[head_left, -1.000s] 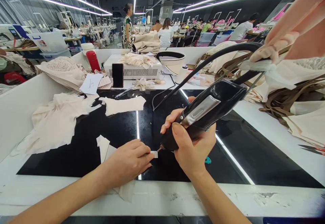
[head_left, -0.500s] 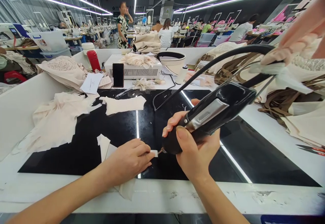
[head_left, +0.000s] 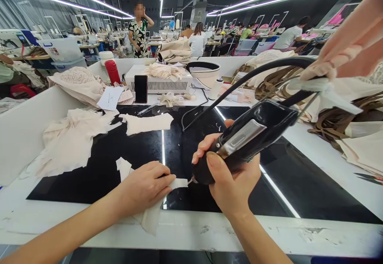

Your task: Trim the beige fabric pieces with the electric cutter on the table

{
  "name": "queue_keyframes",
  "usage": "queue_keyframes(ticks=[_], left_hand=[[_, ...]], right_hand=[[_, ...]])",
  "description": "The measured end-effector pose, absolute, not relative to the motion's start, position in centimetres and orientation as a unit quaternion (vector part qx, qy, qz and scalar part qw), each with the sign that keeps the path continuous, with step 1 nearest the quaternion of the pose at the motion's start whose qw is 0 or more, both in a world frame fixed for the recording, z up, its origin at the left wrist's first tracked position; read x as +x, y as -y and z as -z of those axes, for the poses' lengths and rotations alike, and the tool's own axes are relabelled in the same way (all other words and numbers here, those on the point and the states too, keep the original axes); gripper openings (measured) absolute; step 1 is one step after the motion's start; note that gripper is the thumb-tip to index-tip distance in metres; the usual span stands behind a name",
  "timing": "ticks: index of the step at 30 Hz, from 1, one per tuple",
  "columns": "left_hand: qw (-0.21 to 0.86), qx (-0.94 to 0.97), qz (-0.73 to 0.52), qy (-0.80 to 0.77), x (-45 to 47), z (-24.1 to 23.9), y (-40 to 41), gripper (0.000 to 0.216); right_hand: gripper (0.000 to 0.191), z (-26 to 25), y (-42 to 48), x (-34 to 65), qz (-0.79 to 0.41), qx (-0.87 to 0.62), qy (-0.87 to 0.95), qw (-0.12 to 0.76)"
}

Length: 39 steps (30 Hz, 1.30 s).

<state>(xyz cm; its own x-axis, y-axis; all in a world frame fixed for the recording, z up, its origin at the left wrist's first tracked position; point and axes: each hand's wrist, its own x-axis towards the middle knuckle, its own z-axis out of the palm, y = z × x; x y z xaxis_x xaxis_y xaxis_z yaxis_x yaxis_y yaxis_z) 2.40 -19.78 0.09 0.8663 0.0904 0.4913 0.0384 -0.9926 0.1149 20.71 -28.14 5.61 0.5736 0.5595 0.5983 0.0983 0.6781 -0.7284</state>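
Note:
My right hand (head_left: pixel 231 176) is wrapped round a black handheld power tool (head_left: pixel 248 132) with a silver plate on its side and a thick cable at its back. The tool's thin tip points left and meets the end of a white fabric strip (head_left: pixel 179 183). My left hand (head_left: pixel 148 186) pinches that strip between thumb and fingers, the free end sticking out toward the tip. Pale cloth (head_left: pixel 124 168) shows behind the left hand, and more hangs below it over the front edge. Under both hands lies a glossy black panel (head_left: pixel 203 198).
A cream fabric piece (head_left: pixel 146 123) lies on the panel, with a cloth pile (head_left: pixel 68 140) to its left. At the back stand a phone (head_left: pixel 141 89), a red bottle (head_left: pixel 111 71) and a white vented box (head_left: pixel 158 82). Brown straps (head_left: pixel 332 124) and snips (head_left: pixel 371 177) lie right.
My left hand has shifted slightly left and down, and more of the white strip shows between its fingers and the tool's tip. The right hand keeps its grip.

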Motion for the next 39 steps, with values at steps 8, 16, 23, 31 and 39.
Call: queue_keyframes(ticks=[8,16,23,31,39], left_hand=[[0.048,0.967,-0.247,-0.045,2.0,-0.3,19.8,0.024],[0.048,0.964,-0.258,-0.036,2.4,0.0,20.5,0.024],[0.053,0.962,-0.263,-0.043,1.8,-0.2,21.1,0.024],[0.067,0.963,-0.261,-0.024,1.7,0.0,21.0,0.019],[0.088,0.97,-0.226,-0.03,1.5,0.3,21.2,0.023]], right_hand=[[0.032,-5.2,27.6,21.1,-0.131,-0.381,0.428,0.809],[0.033,-5.2,27.9,21.1,-0.128,-0.373,0.446,0.803],[0.035,-5.6,27.8,21.0,-0.118,-0.376,0.45,0.802],[0.033,-5.5,27.9,21.1,-0.113,-0.396,0.444,0.796],[0.033,-5.7,27.9,21.0,-0.109,-0.406,0.431,0.798]])
